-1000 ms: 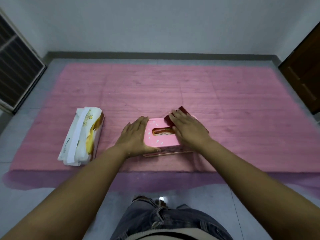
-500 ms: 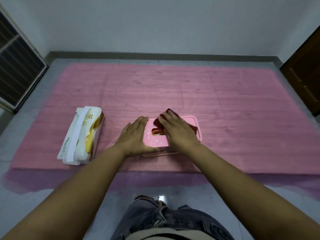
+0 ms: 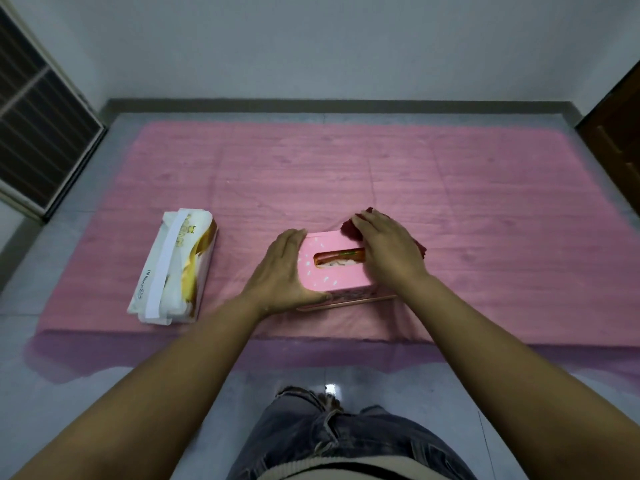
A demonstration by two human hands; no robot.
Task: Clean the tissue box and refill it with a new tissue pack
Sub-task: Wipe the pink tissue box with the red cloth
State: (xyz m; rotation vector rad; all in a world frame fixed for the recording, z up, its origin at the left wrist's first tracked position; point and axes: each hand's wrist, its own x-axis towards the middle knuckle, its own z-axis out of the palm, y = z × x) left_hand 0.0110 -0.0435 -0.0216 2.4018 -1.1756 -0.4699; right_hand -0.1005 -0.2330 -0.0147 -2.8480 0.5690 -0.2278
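A pink tissue box (image 3: 330, 275) with white flecks and an oval slot in its lid sits near the front edge of a pink mat (image 3: 346, 181). My left hand (image 3: 280, 271) clasps the box's left end, palm against its side. My right hand (image 3: 388, 251) lies flat on the right part of the lid, pressing a dark red cloth (image 3: 349, 228) that shows beyond my fingers and at the box's right. A new tissue pack (image 3: 175, 268), white with gold print, lies on the mat well to the left of the box.
The mat lies on a glossy grey tiled floor (image 3: 69, 393). A slatted dark panel (image 3: 38, 109) stands at the far left and a dark wooden door (image 3: 616, 140) at the far right. My jeans-clad knee (image 3: 332, 431) is at the bottom centre.
My right hand slid the red cloth left across the lid to the slot, then back to the right end. The left hand kept its hold on the box.
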